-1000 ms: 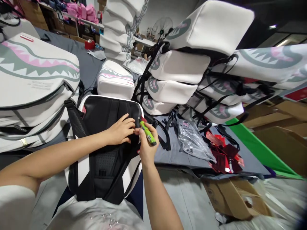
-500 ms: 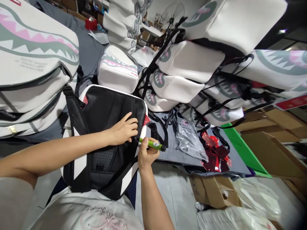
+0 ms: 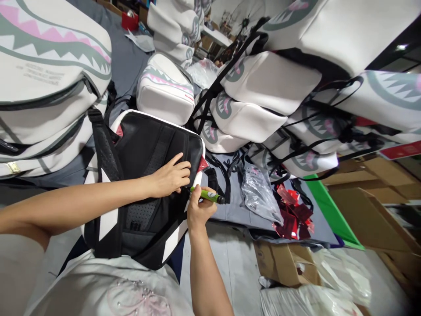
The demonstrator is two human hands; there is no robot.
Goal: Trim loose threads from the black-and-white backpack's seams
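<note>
A white backpack with a black padded back panel (image 3: pixel 144 149) lies face down in front of me, its straps toward me. My left hand (image 3: pixel 169 177) rests flat on the panel near its right edge, fingers spread a little. My right hand (image 3: pixel 197 210) grips a green marker pen (image 3: pixel 208 195), held almost level with its tip at the backpack's right edge, just beside my left fingertips.
Stacks of white shark-mouth backpacks rise at the left (image 3: pixel 49 79) and at the right (image 3: pixel 272 83). On the grey table (image 3: pixel 230 210) lie a clear plastic bag (image 3: pixel 259 193) and red tags (image 3: pixel 292 215). Cardboard boxes (image 3: pixel 286 265) sit on the floor below.
The marker swung from steeply tilted to nearly level and dropped to the backpack's right edge. My left hand stayed on the panel. The view shifted downward slightly.
</note>
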